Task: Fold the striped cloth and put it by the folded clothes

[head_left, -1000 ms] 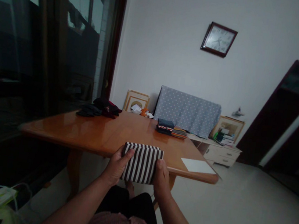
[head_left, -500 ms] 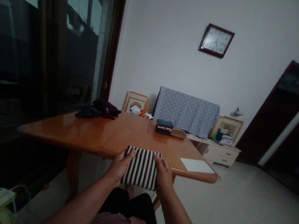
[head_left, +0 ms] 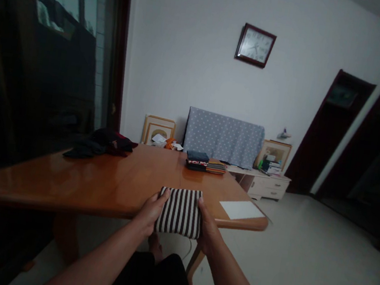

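Observation:
A folded black-and-white striped cloth (head_left: 180, 213) is held up in front of me, off the near edge of the wooden table (head_left: 128, 176). My left hand (head_left: 152, 212) grips its left side, thumb on the front and fingers behind. On its right side my right hand (head_left: 207, 227) closes the same way, the fingers mostly hidden. Further back on the table stands a stack of folded clothes (head_left: 197, 160), with a striped folded piece (head_left: 216, 167) beside it. Dark crumpled clothes (head_left: 105, 144) lie at the table's left.
A white sheet (head_left: 241, 210) lies at the table's right corner. Behind the table a low white cabinet (head_left: 265, 187) and a grey dotted cloth cover (head_left: 222, 137) stand along the wall. A table leg (head_left: 196, 263) is near my knees. Dark glass doors are on the left.
My view has turned a little to the right, so the table and wall things sit further left. Both hands still hold the striped cloth, at about the same place before me.

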The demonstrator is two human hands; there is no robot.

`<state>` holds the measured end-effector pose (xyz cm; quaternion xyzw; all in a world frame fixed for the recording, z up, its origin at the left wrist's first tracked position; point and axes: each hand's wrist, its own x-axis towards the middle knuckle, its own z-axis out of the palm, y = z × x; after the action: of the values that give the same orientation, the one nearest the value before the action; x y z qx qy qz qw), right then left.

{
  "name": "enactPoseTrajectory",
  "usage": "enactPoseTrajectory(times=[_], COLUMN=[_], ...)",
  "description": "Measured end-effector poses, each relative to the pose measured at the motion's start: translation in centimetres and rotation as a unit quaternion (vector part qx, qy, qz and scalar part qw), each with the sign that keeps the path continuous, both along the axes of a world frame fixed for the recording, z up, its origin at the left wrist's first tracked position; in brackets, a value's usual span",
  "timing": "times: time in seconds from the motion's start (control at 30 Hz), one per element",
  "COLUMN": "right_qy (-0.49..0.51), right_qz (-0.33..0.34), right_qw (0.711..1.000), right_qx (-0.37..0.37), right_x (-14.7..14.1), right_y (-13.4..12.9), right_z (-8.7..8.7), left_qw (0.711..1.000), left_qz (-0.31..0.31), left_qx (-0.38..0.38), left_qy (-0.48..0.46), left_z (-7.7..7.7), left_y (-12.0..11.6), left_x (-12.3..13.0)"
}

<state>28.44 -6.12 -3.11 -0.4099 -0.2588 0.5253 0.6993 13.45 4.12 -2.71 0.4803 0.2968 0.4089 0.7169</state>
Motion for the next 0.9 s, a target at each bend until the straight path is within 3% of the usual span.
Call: enactPoseTrajectory(times=[0.1,0.27,0.43,0.53,0.63,0.73,0.9], right_qy=[0.031,0.007,0.015,0.039,0.046,0.034,0.003], right_qz=[0.0,-0.085,-0.11,-0.115,-0.124,-0.14,-0.213], right_qw=[0.999,0.996,0.994,0.992,0.991,0.99,0.977], right_qx=[-0.015,0.016,-0.007,-0.02,-0.007,0.007,0.01], right_x=[1.7,5.4,9.8,12.6,15.4,18.6,25.7], right_y=[0.3,2.5,5.3,6.6,7.7,8.8,11.3], right_z=[0.2,0.1,0.4,0.7,1.1,1.6,2.3], left_qw=[1.0,0.998,0.984,0.98,0.988,0.993,0.965], left_qz=[-0.011,-0.041,-0.133,-0.154,-0.118,-0.053,-0.014], left_qx=[-0.006,-0.048,-0.109,-0.11,-0.07,0.019,0.205], left_qy=[0.006,0.013,0.054,0.067,0.075,0.102,0.166], left_z=[0.6,1.4,1.9,1.6,0.7,-0.5,-2.4], left_y=[1.3,3.3,6.8,9.3,11.4,12.9,14.4], left_x=[2.2,6.3,9.6,11.3,13.2,15.4,18.3])
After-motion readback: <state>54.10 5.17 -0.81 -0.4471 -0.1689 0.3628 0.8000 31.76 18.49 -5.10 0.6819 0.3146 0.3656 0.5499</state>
